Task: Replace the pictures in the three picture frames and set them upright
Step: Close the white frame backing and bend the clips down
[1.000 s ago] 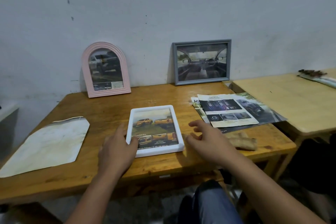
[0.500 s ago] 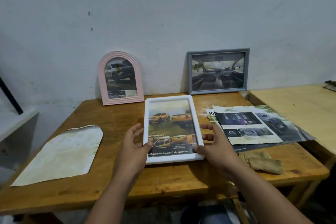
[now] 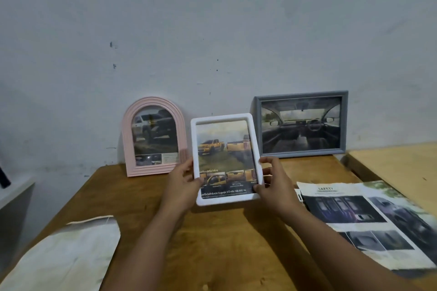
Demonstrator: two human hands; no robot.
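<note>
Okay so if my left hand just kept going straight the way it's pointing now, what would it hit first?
Probably the pink arched frame leaning against the wall. Your left hand, holding the white frame's left edge, points up and away toward the table's back edge. Depth is unclear, so it might pass just right of the pink frame and meet the wall.

A brown wooden table (image 3: 227,243) stands against a pale, scuffed wall (image 3: 212,30). On its near left corner lies a stained, cream paper envelope (image 3: 63,255), flat. To the right, a lighter wooden table (image 3: 397,168) stands just beside the brown one. At the far left edge a grey ledge (image 3: 14,196) shows, with a dark object (image 3: 3,179) on it, too cut off to identify.
</note>
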